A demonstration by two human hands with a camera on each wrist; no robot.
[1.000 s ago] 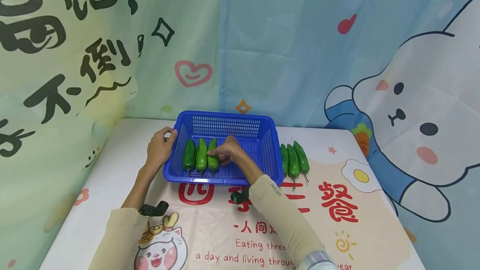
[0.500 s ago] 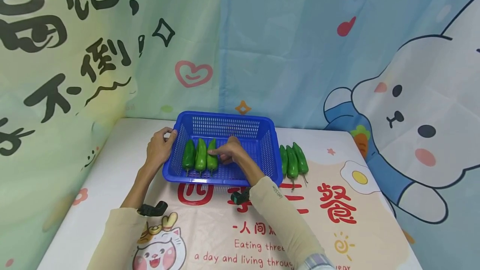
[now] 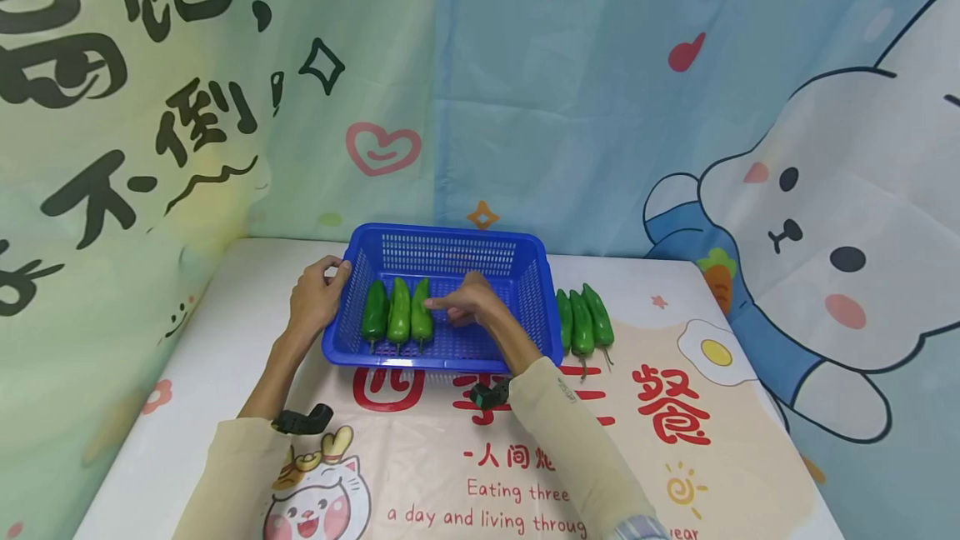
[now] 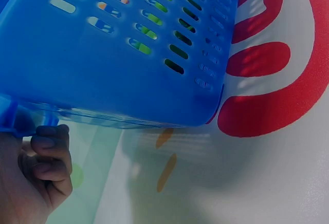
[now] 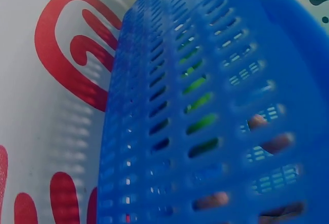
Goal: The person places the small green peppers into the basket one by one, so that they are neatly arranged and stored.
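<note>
A blue plastic basket with slotted walls stands on the table. Inside, at its left, lie three green peppers in a row: a dark one, a lighter one and a third. My left hand grips the basket's left rim; in the left wrist view its fingers curl under that edge. Over the basket's middle, my right hand has its index finger stretched left to the third pepper's side, holding nothing visible. The basket wall mostly hides this hand in the right wrist view.
Three more green peppers lie side by side on the printed tablecloth, just right of the basket. Behind the table hangs a printed curtain. Both wrists wear dark camera mounts, the left one near the table's front.
My right hand has drawn slightly right from the third pepper, which stays in the row. The left hand keeps its grip on the rim. The whole head view has shifted slightly.
</note>
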